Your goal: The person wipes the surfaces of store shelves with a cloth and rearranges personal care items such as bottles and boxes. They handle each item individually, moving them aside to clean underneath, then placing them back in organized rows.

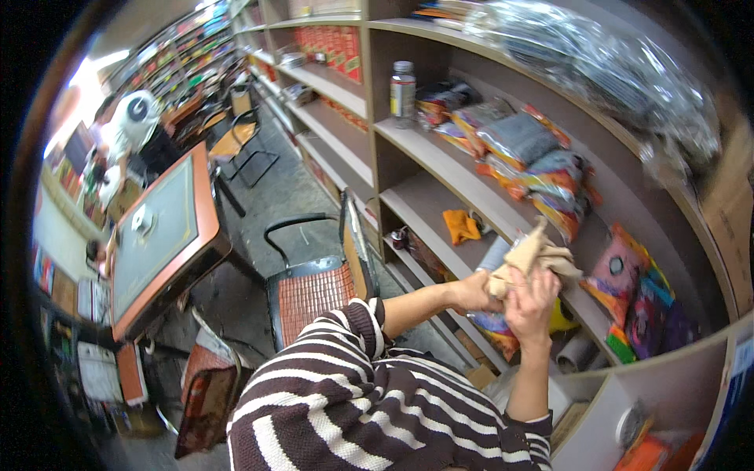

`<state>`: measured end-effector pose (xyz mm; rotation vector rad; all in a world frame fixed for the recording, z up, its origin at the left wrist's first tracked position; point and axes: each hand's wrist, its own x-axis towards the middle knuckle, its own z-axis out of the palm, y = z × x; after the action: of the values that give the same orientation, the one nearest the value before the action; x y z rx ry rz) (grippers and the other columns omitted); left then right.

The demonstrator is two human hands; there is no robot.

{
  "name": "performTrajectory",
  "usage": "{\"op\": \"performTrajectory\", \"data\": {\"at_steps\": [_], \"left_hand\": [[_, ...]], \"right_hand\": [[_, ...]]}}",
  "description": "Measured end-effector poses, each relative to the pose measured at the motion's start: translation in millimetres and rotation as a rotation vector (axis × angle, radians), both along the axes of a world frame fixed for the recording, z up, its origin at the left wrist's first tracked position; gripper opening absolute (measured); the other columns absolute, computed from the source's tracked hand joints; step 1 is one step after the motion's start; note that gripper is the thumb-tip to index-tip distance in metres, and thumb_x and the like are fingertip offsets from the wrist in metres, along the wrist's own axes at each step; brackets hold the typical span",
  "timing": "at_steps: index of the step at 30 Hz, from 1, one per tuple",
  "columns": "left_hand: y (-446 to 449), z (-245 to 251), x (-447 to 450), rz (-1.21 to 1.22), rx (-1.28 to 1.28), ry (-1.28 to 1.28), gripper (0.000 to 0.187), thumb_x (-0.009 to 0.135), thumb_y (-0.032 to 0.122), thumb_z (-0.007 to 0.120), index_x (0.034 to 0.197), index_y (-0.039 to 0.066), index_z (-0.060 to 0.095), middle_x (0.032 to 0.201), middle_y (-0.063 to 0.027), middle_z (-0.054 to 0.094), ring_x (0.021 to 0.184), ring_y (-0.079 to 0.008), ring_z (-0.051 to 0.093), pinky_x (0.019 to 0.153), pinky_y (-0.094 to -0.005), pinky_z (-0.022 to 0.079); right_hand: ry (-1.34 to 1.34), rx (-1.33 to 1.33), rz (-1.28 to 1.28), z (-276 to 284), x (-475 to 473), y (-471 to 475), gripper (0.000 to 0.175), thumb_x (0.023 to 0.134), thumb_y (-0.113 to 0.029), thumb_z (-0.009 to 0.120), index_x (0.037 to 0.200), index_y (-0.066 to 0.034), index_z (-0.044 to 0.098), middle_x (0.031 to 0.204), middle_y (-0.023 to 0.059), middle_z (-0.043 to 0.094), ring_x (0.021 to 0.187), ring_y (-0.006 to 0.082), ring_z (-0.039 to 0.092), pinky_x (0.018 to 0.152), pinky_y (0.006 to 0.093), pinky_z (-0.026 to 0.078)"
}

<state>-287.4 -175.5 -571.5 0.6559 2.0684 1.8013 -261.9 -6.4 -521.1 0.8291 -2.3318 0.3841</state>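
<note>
Both hands are together on a crumpled beige cloth (533,253), in front of a brown shelving unit. My left hand (476,292) grips the lower left edge of the cloth, its fingers partly hidden. My right hand (530,303) has its fingers bunched over the cloth from the front. Just beyond my left hand is a greyish cylindrical thing (493,254), partly covered by the cloth. Below the hands shows a colourful plastic packet (500,332); whether a hand touches it cannot be seen. An orange cloth item (461,227) lies on the shelf beyond.
Packaged grey textiles (524,138) and a clear jar with a grey lid (403,94) occupy the shelf above. Plastic-wrapped goods (601,76) fill the top shelf. Behind on the left stand a chair with a woven seat (315,294), a table (159,200) and a person (138,126).
</note>
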Motion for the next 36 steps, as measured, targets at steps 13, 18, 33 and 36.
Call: {"op": "performTrajectory", "data": {"at_steps": [13,18,33,36], "left_hand": [[-25.0,94.3,62.8,-0.312,0.039,0.334,0.052,0.072,0.014,0.077,0.114,-0.003,0.053,0.094,-0.0167,0.064,0.089,-0.0226,0.062,0.08,-0.0324,0.048],[-31.9,102.0,52.1,-0.015,0.203,0.023,0.047,0.074,0.016,0.079,0.113,-0.001,0.058,0.103,-0.0069,0.064,0.094,-0.0132,0.058,0.085,-0.0303,0.048],[93.1,151.7,-119.6,0.089,0.119,0.197,0.048,0.078,0.03,0.075,0.107,-0.004,0.06,0.092,-0.0157,0.068,0.075,-0.0215,0.066,0.066,-0.0328,0.054],[88.8,156.9,-142.2,0.312,-0.275,0.912,0.048,0.079,0.038,0.069,0.108,0.0,0.06,0.097,-0.019,0.066,0.084,-0.0326,0.065,0.074,-0.0404,0.052]], "right_hand": [[-1.407,-1.129,0.83,-10.9,-36.0,92.3,0.045,0.087,-0.033,0.06,0.114,0.0021,0.055,0.11,0.0128,0.061,0.101,0.0217,0.059,0.089,0.0355,0.048],[-1.418,-1.524,0.813,-71.0,4.3,59.9,0.055,0.089,-0.04,0.057,0.128,-0.0032,0.044,0.122,0.0114,0.055,0.111,0.0218,0.054,0.096,0.0369,0.044],[-1.136,-1.435,0.354,-110.9,62.4,57.9,0.026,0.095,-0.014,0.051,0.114,0.0013,0.061,0.102,0.0033,0.062,0.092,0.0081,0.057,0.081,0.0222,0.046],[-1.079,-1.479,0.285,-102.1,75.9,65.2,0.027,0.095,-0.014,0.051,0.115,0.0017,0.06,0.1,0.0039,0.063,0.091,0.0089,0.058,0.08,0.023,0.047]]}}
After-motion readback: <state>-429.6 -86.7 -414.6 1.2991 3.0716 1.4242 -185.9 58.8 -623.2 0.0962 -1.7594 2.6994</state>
